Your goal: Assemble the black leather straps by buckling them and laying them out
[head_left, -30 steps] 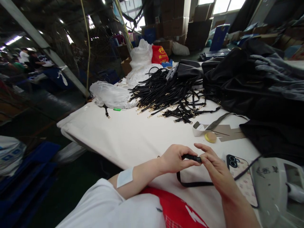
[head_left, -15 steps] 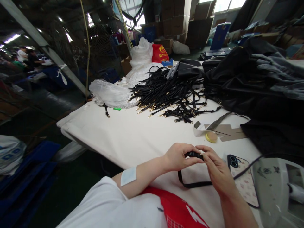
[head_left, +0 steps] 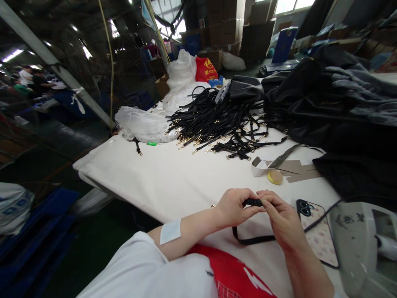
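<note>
Both my hands meet above the near side of the white-covered table [head_left: 173, 182], closed on one black strap [head_left: 252, 202]. My left hand [head_left: 234, 207] wraps round its bunched part, with a bit of gold hardware [head_left: 212, 206] peeking out behind the wrist. My right hand [head_left: 279, 215] pinches the strap's other side between thumb and fingers. A loop of the strap hangs below and runs behind my right hand toward the right. Farther back lies a big pile of black straps [head_left: 211, 114] with gold clasps, and shorter black straps [head_left: 238, 147] lie in front of it.
Right of my hands are a phone in a patterned case [head_left: 319, 231] and a grey-white machine [head_left: 356, 244]. Behind them sit a yellow round tape measure [head_left: 275, 177], cardboard pieces [head_left: 299, 170] and black material [head_left: 325, 111]. Clear plastic bags [head_left: 142, 124] lie at the back left.
My fingers have shifted slightly on the strap, and its bunched, ridged part shows more plainly. Gold hardware now shows behind my left wrist. The camera view has moved a little.
</note>
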A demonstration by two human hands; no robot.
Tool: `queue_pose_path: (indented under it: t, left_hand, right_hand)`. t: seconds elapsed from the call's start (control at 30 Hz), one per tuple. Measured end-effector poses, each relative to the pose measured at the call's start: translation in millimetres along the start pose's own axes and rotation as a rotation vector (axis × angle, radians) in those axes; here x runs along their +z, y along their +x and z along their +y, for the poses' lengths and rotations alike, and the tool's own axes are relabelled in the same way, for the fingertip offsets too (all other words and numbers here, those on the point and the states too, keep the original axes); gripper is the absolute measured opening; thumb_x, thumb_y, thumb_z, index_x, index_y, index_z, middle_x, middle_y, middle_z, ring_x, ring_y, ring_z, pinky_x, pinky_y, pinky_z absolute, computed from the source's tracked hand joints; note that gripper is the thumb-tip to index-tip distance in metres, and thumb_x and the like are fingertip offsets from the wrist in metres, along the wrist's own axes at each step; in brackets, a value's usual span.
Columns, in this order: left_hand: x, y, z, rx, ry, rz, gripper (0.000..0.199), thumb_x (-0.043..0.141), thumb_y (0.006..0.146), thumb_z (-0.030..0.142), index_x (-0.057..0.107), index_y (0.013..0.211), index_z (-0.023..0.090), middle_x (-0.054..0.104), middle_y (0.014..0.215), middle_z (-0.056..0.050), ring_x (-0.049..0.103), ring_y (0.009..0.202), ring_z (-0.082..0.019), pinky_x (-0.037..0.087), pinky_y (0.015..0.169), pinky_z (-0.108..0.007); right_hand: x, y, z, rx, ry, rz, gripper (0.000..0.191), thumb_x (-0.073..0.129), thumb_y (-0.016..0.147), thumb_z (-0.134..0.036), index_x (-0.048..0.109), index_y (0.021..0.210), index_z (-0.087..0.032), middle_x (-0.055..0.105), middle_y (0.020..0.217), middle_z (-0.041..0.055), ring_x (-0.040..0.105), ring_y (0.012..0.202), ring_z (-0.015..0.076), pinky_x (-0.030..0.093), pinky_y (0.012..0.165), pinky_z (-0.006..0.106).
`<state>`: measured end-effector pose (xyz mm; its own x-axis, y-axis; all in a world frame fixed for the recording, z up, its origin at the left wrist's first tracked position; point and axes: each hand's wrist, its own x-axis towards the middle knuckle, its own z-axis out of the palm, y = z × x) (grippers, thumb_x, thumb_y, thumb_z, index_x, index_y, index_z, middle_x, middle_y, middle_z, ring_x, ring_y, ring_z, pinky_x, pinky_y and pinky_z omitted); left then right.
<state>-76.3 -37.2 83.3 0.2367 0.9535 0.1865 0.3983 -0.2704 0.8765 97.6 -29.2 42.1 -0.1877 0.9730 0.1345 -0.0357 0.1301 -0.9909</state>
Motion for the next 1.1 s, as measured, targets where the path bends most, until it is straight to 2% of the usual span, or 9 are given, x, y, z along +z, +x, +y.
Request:
queue_pose_path:
  t: [0.27,0.47,0.6,0.73,0.9,1.1]
  left_hand:
    - [-4.4,1,4,0.001,-0.064,0.017,0.035,0.077,0.075,0.046,0.073,0.09,0.014,0.073,0.075,-0.004,0.058,0.06,-0.01,0.048,0.06,-0.02]
    - [-0.9,1,3,0.025,-0.072,0.01,0.03,0.077,0.076,0.041,0.072,0.088,0.014,0.072,0.073,-0.003,0.056,0.057,-0.008,0.047,0.059,-0.02]
    - [1.9,1,1,0.026,-0.031,-0.014,0.032,0.075,0.078,0.043,0.072,0.091,0.014,0.073,0.076,-0.003,0.059,0.062,-0.01,0.048,0.063,-0.02]
    - [-3.5,2,0,0.02,-0.016,-0.06,0.033,0.076,0.077,0.044,0.073,0.091,0.015,0.073,0.076,-0.003,0.059,0.062,-0.01,0.047,0.061,-0.019]
    - [-9.8,1,1,-0.042,-0.033,-0.024,0.034,0.078,0.074,0.045,0.073,0.087,0.014,0.071,0.072,-0.003,0.054,0.058,-0.009,0.043,0.055,-0.019]
    - [-2.3,-2,-2,-0.014,-0.016,-0.038,0.032,0.076,0.076,0.043,0.072,0.087,0.014,0.07,0.072,-0.002,0.055,0.059,-0.009,0.044,0.058,-0.019]
  right_hand:
    - [-16,5,-12,0.002,-0.016,-0.045,0.015,0.071,0.083,-0.037,0.069,0.078,-0.023,0.066,0.099,0.008,0.058,0.109,0.0278,0.046,0.1,0.046]
    - [-12,3,-11,-0.042,-0.045,-0.043,0.01,0.069,0.086,-0.034,0.069,0.08,-0.025,0.065,0.099,0.0056,0.056,0.11,0.0255,0.037,0.108,0.047]
    - [-11,2,-11,-0.063,-0.084,-0.051,0.009,0.068,0.087,-0.033,0.069,0.081,-0.025,0.066,0.101,0.0061,0.056,0.109,0.0258,0.038,0.107,0.048]
    - [-16,3,-14,-0.084,-0.127,-0.074,0.011,0.068,0.086,-0.035,0.07,0.081,-0.025,0.067,0.097,0.0066,0.058,0.107,0.0267,0.036,0.108,0.051]
    - [-19,4,-20,-0.1,-0.18,-0.096,0.01,0.07,0.085,-0.035,0.071,0.085,-0.026,0.069,0.096,0.0061,0.06,0.103,0.0264,0.041,0.104,0.048]
    - [-11,3,-19,-0.129,-0.231,-0.119,0.013,0.065,0.089,-0.037,0.067,0.083,-0.025,0.068,0.092,0.0035,0.063,0.094,0.0229,0.036,0.109,0.048]
